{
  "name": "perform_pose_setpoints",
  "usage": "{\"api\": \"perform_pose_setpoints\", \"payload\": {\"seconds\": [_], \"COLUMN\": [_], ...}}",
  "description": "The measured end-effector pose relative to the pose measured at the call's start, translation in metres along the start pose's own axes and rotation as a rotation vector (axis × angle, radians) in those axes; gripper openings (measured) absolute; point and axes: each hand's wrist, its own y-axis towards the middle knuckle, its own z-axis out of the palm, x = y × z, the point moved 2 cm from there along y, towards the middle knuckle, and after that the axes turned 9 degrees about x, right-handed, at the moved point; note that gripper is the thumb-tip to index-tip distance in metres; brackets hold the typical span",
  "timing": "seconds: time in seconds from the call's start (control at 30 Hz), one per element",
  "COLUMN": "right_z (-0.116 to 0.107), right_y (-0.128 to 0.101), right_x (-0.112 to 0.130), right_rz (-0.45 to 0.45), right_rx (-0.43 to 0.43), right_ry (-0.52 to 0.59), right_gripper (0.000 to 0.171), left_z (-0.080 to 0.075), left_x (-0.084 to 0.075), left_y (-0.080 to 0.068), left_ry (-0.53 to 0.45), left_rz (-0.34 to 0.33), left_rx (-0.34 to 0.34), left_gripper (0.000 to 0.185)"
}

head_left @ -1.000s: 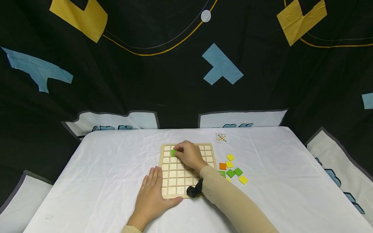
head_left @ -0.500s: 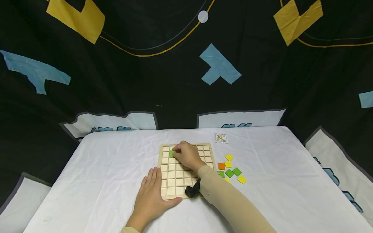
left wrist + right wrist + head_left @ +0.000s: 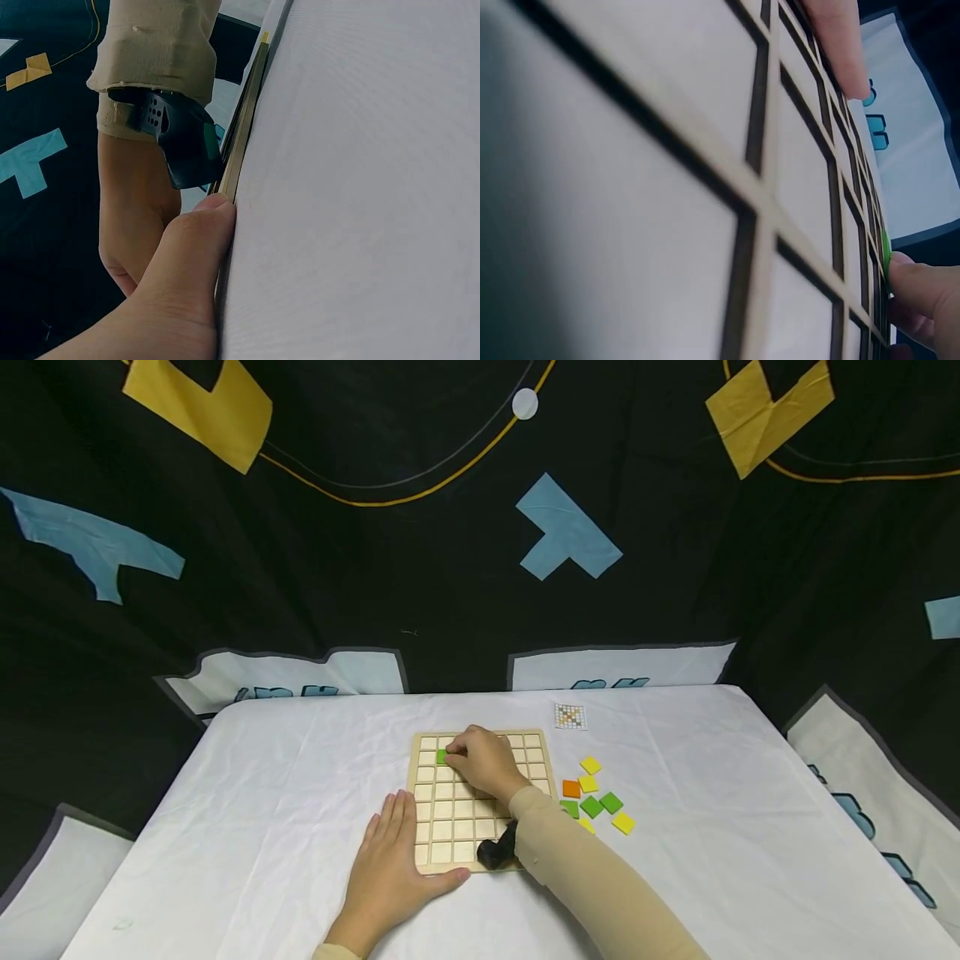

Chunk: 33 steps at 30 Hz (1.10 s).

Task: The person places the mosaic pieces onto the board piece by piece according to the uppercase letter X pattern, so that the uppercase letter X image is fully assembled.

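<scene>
A pale wooden grid board lies on the white tablecloth in the head view. My right hand reaches over its far left part and pinches a green square tile against a cell in the second row. The right wrist view shows the board's cells close up, with fingertips on the green tile. My left hand lies flat on the cloth, its thumb pressed against the board's near edge.
Loose tiles lie right of the board: yellow, orange, green, yellow. A small pattern card sits near the table's far edge. A black patterned cloth hangs behind the table.
The right hand has slid the green tile slightly left and settled it lower on the board. The left hand has stayed put.
</scene>
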Motion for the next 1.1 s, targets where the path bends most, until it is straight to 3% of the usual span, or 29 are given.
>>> {"api": "perform_pose_setpoints", "payload": {"seconds": [0.33, 0.53, 0.9, 1.1], "right_z": [-0.015, -0.037, -0.097, -0.119], "right_y": [-0.018, -0.039, -0.084, -0.113], "right_x": [-0.008, -0.025, -0.090, -0.124], "right_rz": [-0.073, -0.060, 0.140, 0.254], "right_rx": [0.052, 0.074, 0.076, 0.082], "right_ry": [-0.049, -0.023, 0.076, 0.013], "right_gripper": [0.019, 0.023, 0.028, 0.027], "left_z": [0.003, 0.003, 0.004, 0.003], "left_x": [-0.001, -0.002, 0.000, 0.001], "left_y": [0.001, 0.001, 0.002, 0.001], "left_ry": [-0.007, -0.016, -0.020, -0.012], "left_rz": [-0.006, -0.015, -0.028, -0.025], "left_rx": [0.003, 0.029, 0.044, 0.034], "left_gripper": [0.135, 0.137, 0.139, 0.138]}}
